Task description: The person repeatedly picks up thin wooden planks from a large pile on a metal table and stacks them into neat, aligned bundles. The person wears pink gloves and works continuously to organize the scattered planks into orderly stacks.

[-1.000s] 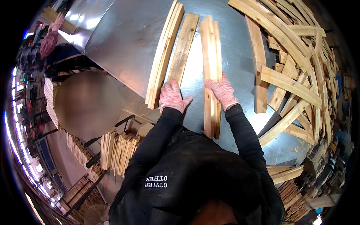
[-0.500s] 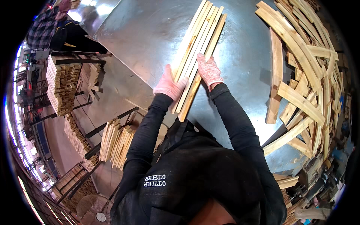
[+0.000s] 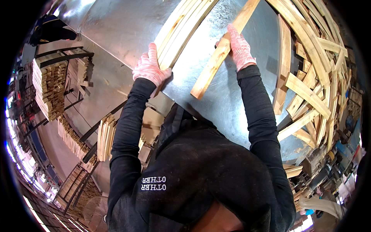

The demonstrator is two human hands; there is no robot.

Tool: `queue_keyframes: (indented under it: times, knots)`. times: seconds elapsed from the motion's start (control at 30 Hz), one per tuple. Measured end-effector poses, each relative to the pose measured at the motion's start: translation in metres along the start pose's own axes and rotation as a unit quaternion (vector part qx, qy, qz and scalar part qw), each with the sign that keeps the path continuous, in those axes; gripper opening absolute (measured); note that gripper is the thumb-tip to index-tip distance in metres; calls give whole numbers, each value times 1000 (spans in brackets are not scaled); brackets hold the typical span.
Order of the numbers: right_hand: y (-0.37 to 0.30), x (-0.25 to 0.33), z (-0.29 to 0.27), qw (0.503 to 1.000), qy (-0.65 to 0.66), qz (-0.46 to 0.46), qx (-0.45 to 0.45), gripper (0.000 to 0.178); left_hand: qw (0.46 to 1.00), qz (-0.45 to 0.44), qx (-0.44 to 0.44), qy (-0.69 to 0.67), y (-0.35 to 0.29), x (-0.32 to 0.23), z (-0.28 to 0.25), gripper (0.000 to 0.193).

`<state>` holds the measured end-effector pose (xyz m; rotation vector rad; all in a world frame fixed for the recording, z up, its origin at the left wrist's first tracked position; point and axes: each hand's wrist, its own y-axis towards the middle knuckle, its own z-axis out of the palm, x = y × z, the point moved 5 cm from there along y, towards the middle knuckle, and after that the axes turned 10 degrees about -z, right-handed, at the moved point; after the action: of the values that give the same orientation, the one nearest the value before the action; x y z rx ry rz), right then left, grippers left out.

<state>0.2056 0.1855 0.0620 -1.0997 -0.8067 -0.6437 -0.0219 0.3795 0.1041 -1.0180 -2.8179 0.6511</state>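
Both my hands wear pale pink knit gloves. My left hand (image 3: 150, 68) is closed round the near end of a bundle of wooden slats (image 3: 183, 29), thumb on the right side, fingers on the left. The bundle slants away to the upper right over the metal table. My right hand (image 3: 240, 48) grips a single wooden slat (image 3: 216, 62) near its middle. This slat is apart from the bundle, also slanting to the upper right, with its near end over the shiny tabletop. The far ends of the bundle and the slat run out of view.
The metal table (image 3: 116, 27) spans the top and centre. Curved wooden boards (image 3: 305, 89) lie in a jumbled heap along its right side. Racks with stacked slats (image 3: 52, 85) stand on the floor at left. At the upper left a person's dark-clothed legs (image 3: 52, 31) show.
My hands have moved apart. One slat has been separated from the bundle and swung right in my right hand, while my left hand has shifted left with the others.
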Motion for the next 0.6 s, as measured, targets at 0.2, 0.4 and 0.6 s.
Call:
queue_keyframes:
  times: [0.2,0.4,0.6]
  knots:
    - [20,19,-18,955,-256,-148,-20,69,956,178,-155,-173,-37,-59,-48,102]
    - [-18,50,-5,485,-749,-443,-82,61,801,135,141,-566,-21,-87,19,58]
    - [-101,142,-221,504,-811,-298,-7,107,953,73,-50,-291,89,48,-37,60]
